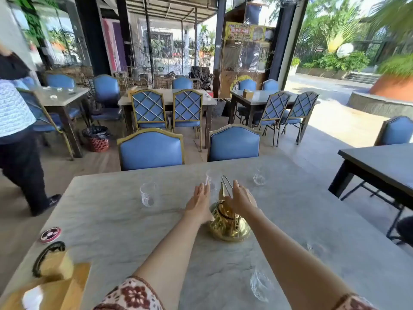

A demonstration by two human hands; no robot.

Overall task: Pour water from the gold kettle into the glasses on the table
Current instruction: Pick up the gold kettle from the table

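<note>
An open-sided café terrace, lit by strong daylight, holds rows of blue padded chairs with gold frames around grey-topped tables, with greenery and a paved yard beyond at 2 o'clock. The near surface is a pale grey marble table (111, 220), and two blue chairs (152, 149) stand tucked against its far edge at 12 o'clock. A person in dark trousers (20, 166) stands off the table's left side at 9 o'clock, and a red bin (98, 139) sits on the floor behind.

The gold kettle (229, 222) stands upright near the middle of the table, its thin wire handle raised. Five clear glasses can be counted: one at 10 o'clock of the kettle (148, 194), one at 12 o'clock (210, 181) just beyond the left fingertips, one at 1 o'clock (259, 176), one at 4 o'clock (312, 248), faint and blurred, and one at 5 o'clock (260, 285) near the table's front edge.

The left hand (199, 203) is flat and open beside the kettle's left flank, gripping nothing. The right hand (241, 199) is over the lid area, fingers spread and loose, not closed on the handle. A wooden tissue box (53, 265) and a round red sticker (50, 234) lie at 8 o'clock.
</note>
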